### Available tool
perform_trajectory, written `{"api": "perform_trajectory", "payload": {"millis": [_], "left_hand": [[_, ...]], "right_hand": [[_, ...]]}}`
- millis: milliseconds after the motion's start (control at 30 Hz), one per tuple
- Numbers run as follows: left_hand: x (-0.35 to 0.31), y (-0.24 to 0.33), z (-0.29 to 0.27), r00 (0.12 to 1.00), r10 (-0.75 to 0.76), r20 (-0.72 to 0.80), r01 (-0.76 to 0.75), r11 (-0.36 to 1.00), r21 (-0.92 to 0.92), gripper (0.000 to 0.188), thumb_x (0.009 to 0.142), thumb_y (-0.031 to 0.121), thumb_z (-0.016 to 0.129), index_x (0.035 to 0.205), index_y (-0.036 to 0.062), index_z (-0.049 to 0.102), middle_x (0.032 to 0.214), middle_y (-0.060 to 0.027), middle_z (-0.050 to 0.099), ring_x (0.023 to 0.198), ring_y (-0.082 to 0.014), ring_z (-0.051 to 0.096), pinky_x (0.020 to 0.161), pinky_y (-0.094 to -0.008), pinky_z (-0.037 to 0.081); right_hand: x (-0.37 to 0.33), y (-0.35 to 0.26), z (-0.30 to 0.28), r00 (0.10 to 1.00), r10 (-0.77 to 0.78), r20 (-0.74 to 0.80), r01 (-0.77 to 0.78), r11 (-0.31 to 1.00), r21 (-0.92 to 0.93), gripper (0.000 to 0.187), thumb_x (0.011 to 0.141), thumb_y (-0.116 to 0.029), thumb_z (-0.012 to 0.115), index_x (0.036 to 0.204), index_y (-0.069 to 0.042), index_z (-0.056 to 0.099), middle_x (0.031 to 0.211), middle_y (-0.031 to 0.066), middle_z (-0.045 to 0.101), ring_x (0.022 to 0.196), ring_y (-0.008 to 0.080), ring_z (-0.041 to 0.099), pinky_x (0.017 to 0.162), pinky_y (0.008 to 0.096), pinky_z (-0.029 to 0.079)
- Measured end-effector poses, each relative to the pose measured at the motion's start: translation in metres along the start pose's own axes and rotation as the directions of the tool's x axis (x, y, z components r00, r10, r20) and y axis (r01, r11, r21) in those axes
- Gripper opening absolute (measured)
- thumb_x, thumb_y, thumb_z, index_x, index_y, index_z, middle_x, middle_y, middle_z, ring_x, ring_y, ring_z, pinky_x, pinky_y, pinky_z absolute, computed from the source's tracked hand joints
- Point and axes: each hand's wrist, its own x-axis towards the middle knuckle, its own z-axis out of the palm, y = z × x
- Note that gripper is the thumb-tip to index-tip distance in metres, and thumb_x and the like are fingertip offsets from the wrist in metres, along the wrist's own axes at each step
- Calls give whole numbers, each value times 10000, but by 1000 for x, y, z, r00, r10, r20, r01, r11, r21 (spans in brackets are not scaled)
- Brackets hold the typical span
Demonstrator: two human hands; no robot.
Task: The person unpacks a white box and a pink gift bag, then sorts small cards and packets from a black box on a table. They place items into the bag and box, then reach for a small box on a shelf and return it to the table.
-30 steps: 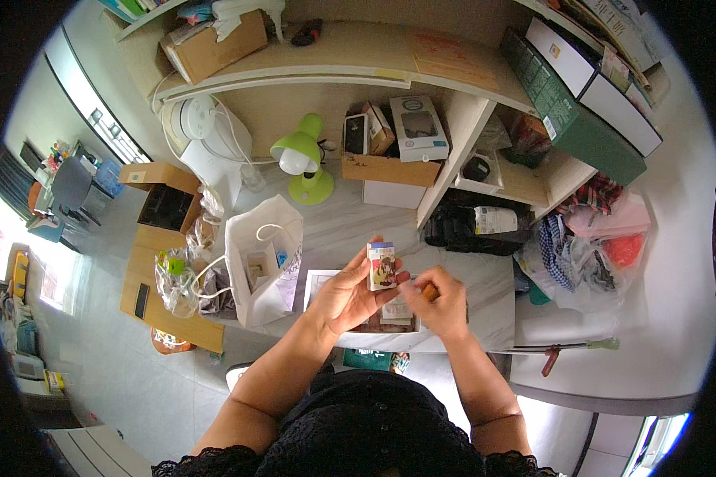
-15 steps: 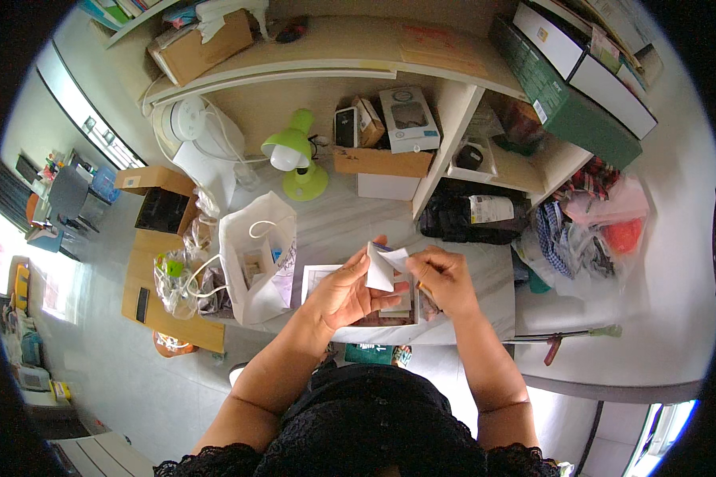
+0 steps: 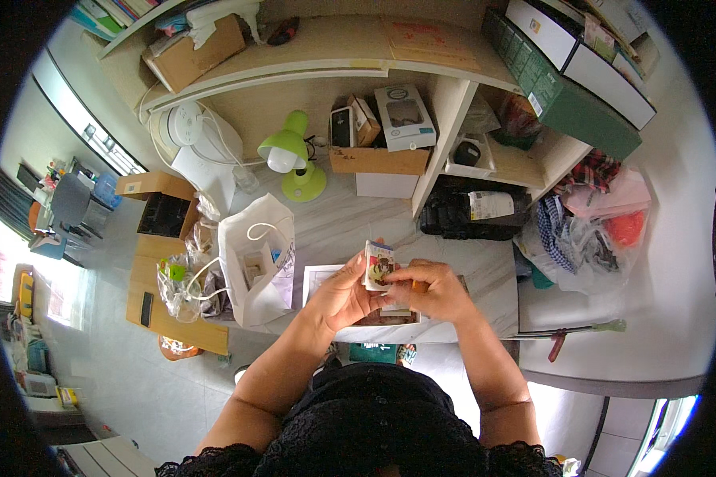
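Half a second back the little printed packet (image 3: pixel 379 264) was tipped white-side up, now the left hand (image 3: pixel 344 296) and right hand (image 3: pixel 429 288) both pinch it upright above the desk (image 3: pixel 485 266), picture showing.

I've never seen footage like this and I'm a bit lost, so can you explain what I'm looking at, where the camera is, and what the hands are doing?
There is no machine here. A person wears a wide fisheye camera on the head, looking down, so the picture is round and straight edges bend. The dark top and two forearms at the bottom are the wearer's own.

The left hand and right hand are together at a small printed packet, held upright above a pale desk. The left hand grips it; the right hand's fingers are at its lower edge.

On the desk stand a white paper bag with cord handles, a green desk lamp and a black bag. Shelves above carry cardboard boxes.
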Motion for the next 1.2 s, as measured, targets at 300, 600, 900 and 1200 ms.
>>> {"api": "perform_trajectory", "payload": {"millis": [300,600,900,1200], "left_hand": [[5,-7,-1,996,-6,-86,17,993,121,540,888,449,609,1283,102,487,1241,-131,582,1082,-295,610,916,-432,531],[0,-11,-10,993,-73,-92,74,997,17,509,920,456,555,1247,69,506,1213,-131,588,1097,-283,600,912,-437,518],[2,-22,-5,987,19,-162,-2,994,106,371,963,274,540,1282,101,466,1162,-84,595,1093,-252,584,897,-433,513],[28,-50,-149,728,6,-686,151,974,169,295,965,142,491,1241,41,461,1120,-163,600,959,-336,646,790,-454,559]], "right_hand": [[14,13,-7,708,693,-131,-233,406,884,387,970,-356,460,1046,-22,641,661,5,527,564,141,510,561,340,487],[6,30,4,857,468,-217,-120,590,798,343,875,-6,578,1216,-27,548,1080,92,598,953,229,615,900,377,487],[1,69,30,927,43,-372,-164,939,-301,396,807,-217,736,1145,-45,624,976,110,619,993,243,555,782,342,485],[-32,178,-24,729,289,-620,-362,932,8,275,845,-203,674,1049,-27,626,835,97,639,695,198,599,647,317,506]]}}
